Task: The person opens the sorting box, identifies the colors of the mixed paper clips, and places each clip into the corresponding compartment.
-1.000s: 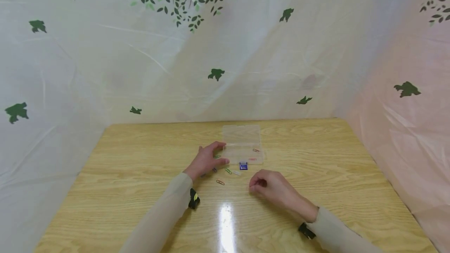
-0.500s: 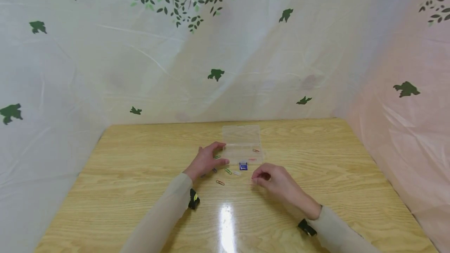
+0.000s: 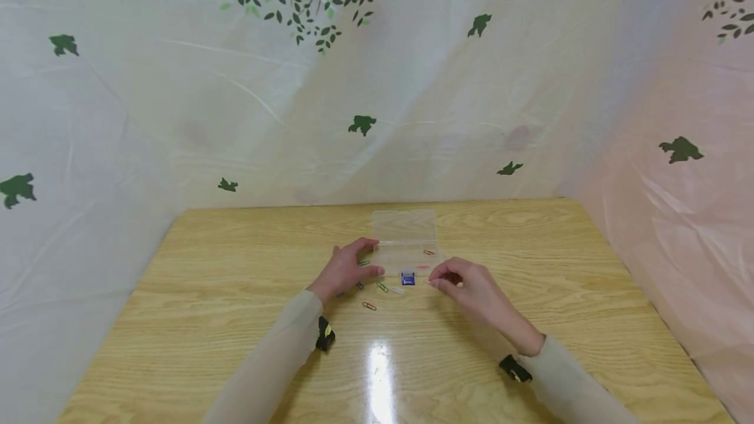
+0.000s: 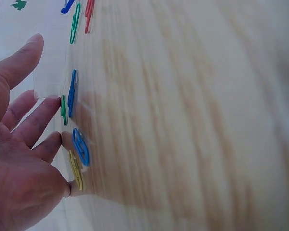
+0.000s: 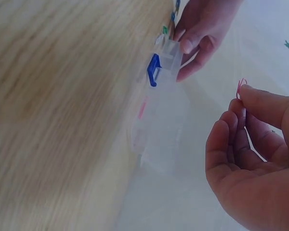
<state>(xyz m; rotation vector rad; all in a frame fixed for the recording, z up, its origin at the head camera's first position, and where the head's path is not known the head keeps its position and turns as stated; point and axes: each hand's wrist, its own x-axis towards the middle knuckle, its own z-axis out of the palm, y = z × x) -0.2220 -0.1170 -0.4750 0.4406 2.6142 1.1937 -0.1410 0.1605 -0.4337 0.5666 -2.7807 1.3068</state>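
Note:
A clear plastic box [image 3: 406, 254] with its lid raised stands on the wooden table. A blue latch [image 5: 154, 70] juts from its front. Inside lie a red paper clip [image 3: 429, 252] and a pinkish one. My left hand [image 3: 347, 267] holds the box by its left end, thumb at the front corner and a finger farther back. My right hand [image 3: 471, 290] pinches a pink-red paper clip [image 5: 241, 88] between thumb and forefinger, just off the box's front right corner.
Before the box lie a green paper clip [image 3: 383, 286], a white one [image 3: 396, 290] and a red one [image 3: 369, 305]. Blue clips [image 4: 80, 147] and a yellow clip [image 4: 75, 169] lie under the left hand. Printed cloth [image 3: 283, 116] hangs behind the table.
My right hand has moved forward, from the table in front of the box to its front right corner, with the paper clip in its fingertips. The left hand has stayed put.

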